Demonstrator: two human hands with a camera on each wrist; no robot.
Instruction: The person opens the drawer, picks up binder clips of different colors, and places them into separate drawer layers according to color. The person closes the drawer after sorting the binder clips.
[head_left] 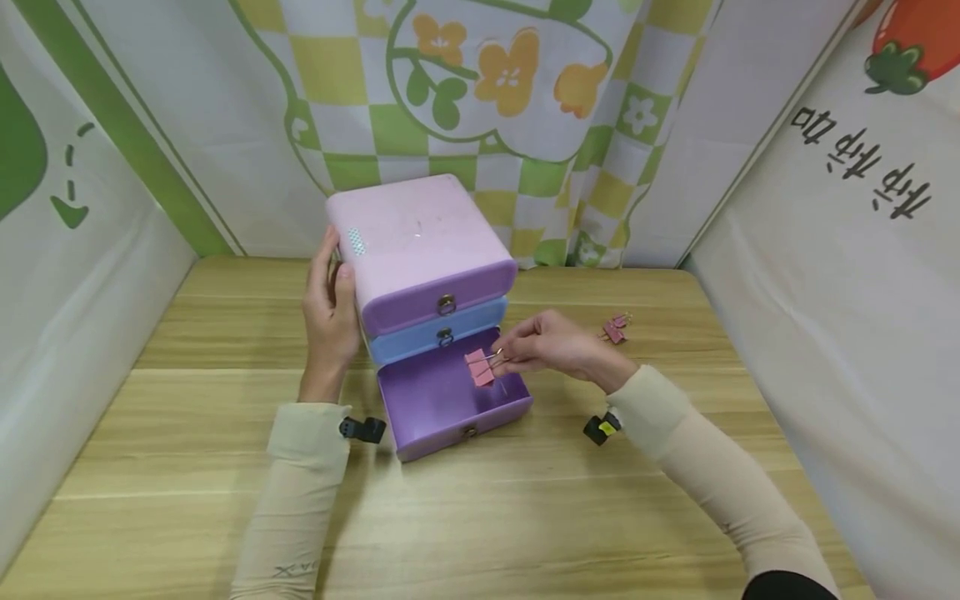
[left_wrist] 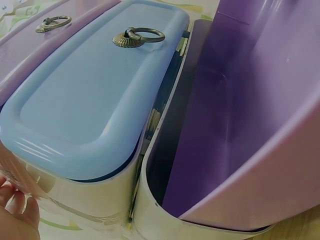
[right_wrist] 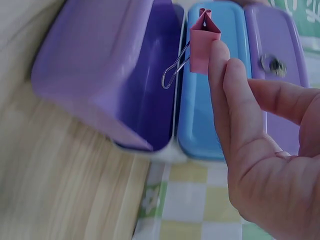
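In the head view, my right hand pinches a pink binder clip by a wire handle over the pulled-out purple bottom drawer. The right wrist view shows the clip's body at the fingertips, one silver wire loop sticking out. My left hand rests against the left side of a small drawer cabinet with a pale pink top. The left wrist view has the left fingers touching its side. Above the open drawer, the blue middle drawer and the purple top drawer are closed.
More pink binder clips lie on the wooden table, right of the cabinet and beyond my right wrist. A checked curtain hangs behind the cabinet. White printed cloth walls stand at both sides.
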